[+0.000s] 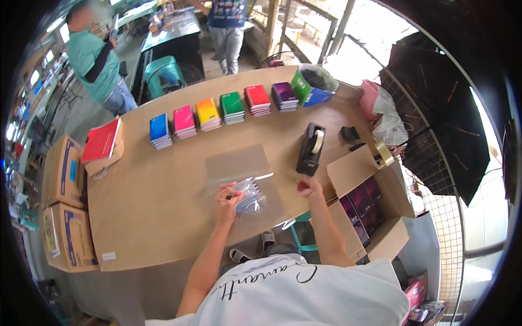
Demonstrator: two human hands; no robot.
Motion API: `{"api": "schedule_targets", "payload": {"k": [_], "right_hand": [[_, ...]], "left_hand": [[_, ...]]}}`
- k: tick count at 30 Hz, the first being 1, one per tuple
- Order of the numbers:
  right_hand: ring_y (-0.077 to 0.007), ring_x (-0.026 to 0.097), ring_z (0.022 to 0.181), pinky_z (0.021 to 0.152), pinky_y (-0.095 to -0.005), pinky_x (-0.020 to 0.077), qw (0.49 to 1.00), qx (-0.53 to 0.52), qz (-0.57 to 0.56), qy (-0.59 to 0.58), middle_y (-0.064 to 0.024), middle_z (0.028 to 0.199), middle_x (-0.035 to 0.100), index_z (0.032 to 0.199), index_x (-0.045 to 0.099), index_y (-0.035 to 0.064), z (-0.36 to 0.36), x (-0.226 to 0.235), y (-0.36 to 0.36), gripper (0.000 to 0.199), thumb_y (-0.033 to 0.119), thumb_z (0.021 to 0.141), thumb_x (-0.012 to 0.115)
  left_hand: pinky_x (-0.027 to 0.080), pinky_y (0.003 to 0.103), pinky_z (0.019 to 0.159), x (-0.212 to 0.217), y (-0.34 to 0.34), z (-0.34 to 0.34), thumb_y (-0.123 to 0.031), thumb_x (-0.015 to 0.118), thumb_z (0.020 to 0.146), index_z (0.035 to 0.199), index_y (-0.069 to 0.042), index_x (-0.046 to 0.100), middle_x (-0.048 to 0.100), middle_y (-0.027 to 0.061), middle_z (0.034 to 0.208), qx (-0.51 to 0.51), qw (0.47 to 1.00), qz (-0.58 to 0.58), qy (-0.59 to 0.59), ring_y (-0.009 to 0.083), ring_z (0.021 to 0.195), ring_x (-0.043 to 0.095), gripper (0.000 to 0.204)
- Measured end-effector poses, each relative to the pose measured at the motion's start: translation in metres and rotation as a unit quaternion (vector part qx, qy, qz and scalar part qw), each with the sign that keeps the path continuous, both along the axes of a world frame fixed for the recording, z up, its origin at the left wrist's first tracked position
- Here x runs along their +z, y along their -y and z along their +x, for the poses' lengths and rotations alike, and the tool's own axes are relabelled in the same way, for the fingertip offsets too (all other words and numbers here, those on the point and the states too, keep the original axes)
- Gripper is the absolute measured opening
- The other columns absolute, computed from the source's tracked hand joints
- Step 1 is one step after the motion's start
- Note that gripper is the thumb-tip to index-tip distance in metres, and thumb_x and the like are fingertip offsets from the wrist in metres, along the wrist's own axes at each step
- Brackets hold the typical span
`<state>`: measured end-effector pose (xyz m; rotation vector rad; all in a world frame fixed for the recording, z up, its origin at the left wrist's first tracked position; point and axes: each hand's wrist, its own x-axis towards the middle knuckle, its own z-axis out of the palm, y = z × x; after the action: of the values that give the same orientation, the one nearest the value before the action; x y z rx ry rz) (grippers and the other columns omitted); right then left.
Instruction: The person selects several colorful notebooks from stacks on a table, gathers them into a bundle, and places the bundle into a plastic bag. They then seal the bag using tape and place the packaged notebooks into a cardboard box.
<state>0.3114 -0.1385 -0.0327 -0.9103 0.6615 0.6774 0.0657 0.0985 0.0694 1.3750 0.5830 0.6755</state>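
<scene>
"How are the fingers, left to right?"
"The bare left hand [225,205], mid-frame, pinches a clear, crinkled plastic packet [251,196] just below the centre between thumb and fingers; the bare right hand [311,187], right of centre, has its fingers curled in, near the lower end of a black tape dispenser [309,161]; I can't tell whether they grip anything."
"And the containers?"
"Far left, two stacked brown cardboard boxes [75,239], contents hidden; upper right of centre, a green-and-blue tub [321,98] holding dark material [317,79]; lower right, an open brown cardboard box [390,239] with dark purple packs [365,200] inside."
</scene>
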Motion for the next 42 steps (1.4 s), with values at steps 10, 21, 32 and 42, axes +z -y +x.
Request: {"api": "schedule_targets", "payload": {"k": [10,21,32,42], "right_hand": [[-0.0113,0.054,0.049,0.044,-0.0266,0.0420,0.773,0.398,-0.247,0.428,-0.0053,0.056,0.059,0.070,0.066,-0.0024,-0.147,0.166,-0.128,0.028,0.019,0.087,0.067],[-0.0290,0.057,0.047,0.050,-0.0404,0.0449,0.625,0.367,-0.468,0.505,-0.0163,0.054,0.059,0.062,0.063,-0.0014,-0.177,0.095,-0.113,0.056,0.052,0.078,0.069],[-0.0259,0.065,0.077,0.070,-0.0398,0.0529,0.827,0.535,-0.057,0.162,-0.0102,0.084,0.066,0.100,0.062,0.0034,-0.209,0.059,-0.107,0.043,0.043,0.083,0.069],[-0.0205,0.054,0.114,0.101,-0.0356,0.0422,0.732,0.403,0.054,0.546,-0.0074,0.119,0.058,0.134,0.036,0.0021,-0.133,0.103,-0.116,0.082,-0.001,0.066,0.081]], "left_hand": [[0.046,0.029,0.078,0.009,0.003,-0.009,0.005,0.071,0.069,0.072,-0.005,0.069,0.059,0.0074,0.107,0.014,1.000,0.025,0.000,0.0145,0.095,0.056,0.010],[0.048,0.030,0.077,-0.033,-0.010,-0.006,0.002,0.072,0.067,0.102,-0.009,0.064,0.058,0.0071,0.103,-0.010,1.000,-0.010,-0.008,0.0159,0.093,0.056,0.038],[0.049,0.041,0.084,0.089,-0.017,0.020,-0.017,0.081,0.067,0.151,-0.027,0.013,0.054,0.0111,0.104,-0.241,0.803,0.464,-0.286,0.0289,0.094,0.061,0.109],[0.036,0.041,0.108,-0.018,-0.017,-0.022,-0.006,0.082,0.064,0.143,-0.003,0.017,0.037,0.0146,0.133,-0.174,0.974,0.136,-0.043,0.0288,0.131,0.038,0.103]]}}
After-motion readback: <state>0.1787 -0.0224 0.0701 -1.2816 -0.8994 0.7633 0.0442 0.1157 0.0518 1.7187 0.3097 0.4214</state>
